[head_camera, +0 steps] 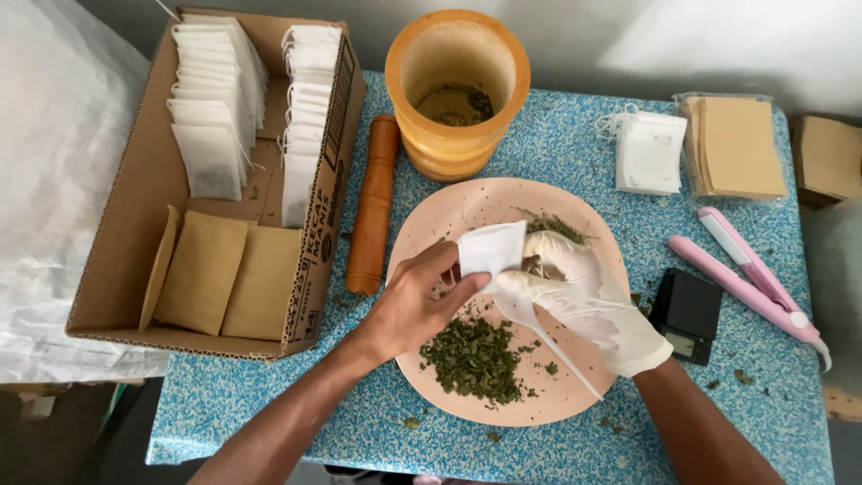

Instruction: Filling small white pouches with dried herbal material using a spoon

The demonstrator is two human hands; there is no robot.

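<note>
My left hand (415,301), bare, pinches a small white filter bag (489,249) and holds it up over a pale pink plate (467,205). My right hand (584,292), in a white glove, meets the bag at its mouth, fingers bunched against it; a thin white spoon handle (561,355) runs from this hand down toward the plate's near rim. Dried green leaf flakes (474,357) lie heaped on the plate's near side, and a smaller patch (557,226) sits at the far side.
A wooden mortar (456,90) and pestle (373,205) stand behind the plate. A cardboard box (323,189) at left holds white filter bags and brown pouches. At right lie a bag stack (648,153), brown pouches (738,148), a pink sealing iron (750,278) and a black pocket scale (686,314).
</note>
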